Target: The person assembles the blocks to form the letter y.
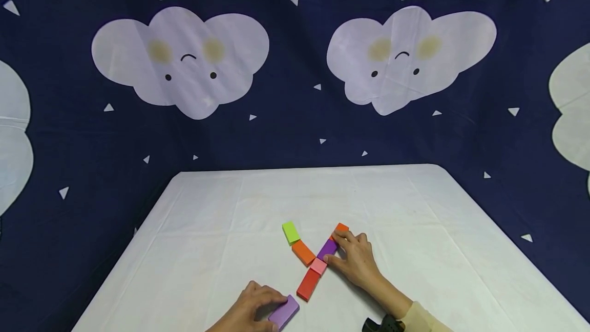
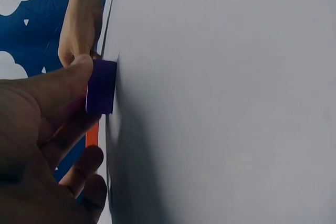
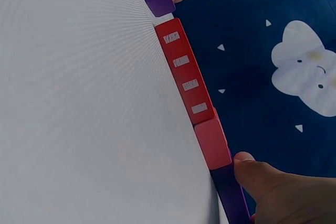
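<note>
Near the front edge in the head view, my left hand (image 1: pixel 255 306) pinches a light purple block (image 1: pixel 284 312) between thumb and fingers. The same block (image 2: pixel 101 87) looks darker in the left wrist view. My right hand (image 1: pixel 357 260) holds a dark purple block (image 1: pixel 328 248), thumb at its near end and fingertips by its far end. An orange block (image 1: pixel 341 228) adjoins that far end, partly covered by the fingers. Below the dark purple block, a small pink block (image 1: pixel 318 266) meets a red block (image 1: pixel 308 284), whose side (image 3: pixel 185 72) shows several pale rectangular marks.
Another orange block (image 1: pixel 303 253) branches to the upper left from the pink block, with a lime green block (image 1: pixel 290 232) at its far end. All lie on a white-covered table (image 1: pixel 207 229). Behind hangs a dark blue cloth (image 1: pixel 295 132) printed with clouds and triangles.
</note>
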Available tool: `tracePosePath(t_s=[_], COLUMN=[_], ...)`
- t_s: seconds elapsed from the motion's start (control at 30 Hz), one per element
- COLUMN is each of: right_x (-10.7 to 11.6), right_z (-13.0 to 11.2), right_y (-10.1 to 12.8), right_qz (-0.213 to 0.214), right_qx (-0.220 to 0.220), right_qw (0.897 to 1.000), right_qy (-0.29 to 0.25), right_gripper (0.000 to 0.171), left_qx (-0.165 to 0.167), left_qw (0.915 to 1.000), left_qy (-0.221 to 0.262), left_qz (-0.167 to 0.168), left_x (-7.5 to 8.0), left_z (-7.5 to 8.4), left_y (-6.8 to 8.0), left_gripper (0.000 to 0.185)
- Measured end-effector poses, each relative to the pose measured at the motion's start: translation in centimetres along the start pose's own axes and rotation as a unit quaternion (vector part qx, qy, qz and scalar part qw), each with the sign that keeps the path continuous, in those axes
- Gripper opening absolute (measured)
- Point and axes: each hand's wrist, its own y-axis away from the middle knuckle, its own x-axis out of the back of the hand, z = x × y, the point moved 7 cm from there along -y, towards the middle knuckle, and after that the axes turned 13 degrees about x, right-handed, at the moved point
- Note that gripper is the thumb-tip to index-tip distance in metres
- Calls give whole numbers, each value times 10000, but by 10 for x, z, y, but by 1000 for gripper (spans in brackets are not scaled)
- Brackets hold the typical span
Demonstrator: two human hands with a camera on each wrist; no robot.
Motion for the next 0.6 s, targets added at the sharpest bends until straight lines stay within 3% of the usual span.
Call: tracePosePath(t_s=[0.03, 0.13, 0.2, 0.27, 0.43, 0.5, 0.6], right_x=[0, 0, 0, 0, -1, -1, 0], right_z=[0, -1, -1, -1, 0, 0, 0], right_y=[0, 0, 0, 0, 0, 0, 0], right_qz=[15, 88, 117, 88, 22, 28, 86], right_qx=[15, 79, 96, 77, 1, -4, 53], right_qw=[10000, 9999, 9999, 9999, 10000, 10000, 9999], right_qy=[7, 45, 48, 31, -33, -40, 23], right_gripper=[62, 62, 62, 62, 63, 63, 62], left_qx=[18, -672, -1269, -1641, -1630, -1490, -1046], left_qw=[10000, 9947, 9802, 9617, 9452, 9456, 9561], left_qy=[20, -348, -793, -1152, -1336, -1320, -1254], left_qz=[72, 695, 1298, 1870, 2492, 2572, 2434], left_x=[-1, -4, -5, -8, -14, -16, -18], left_z=[0, 7, 13, 17, 17, 16, 15], left_y=[0, 3, 7, 10, 13, 13, 13], left_gripper=[42, 41, 41, 40, 41, 40, 41])
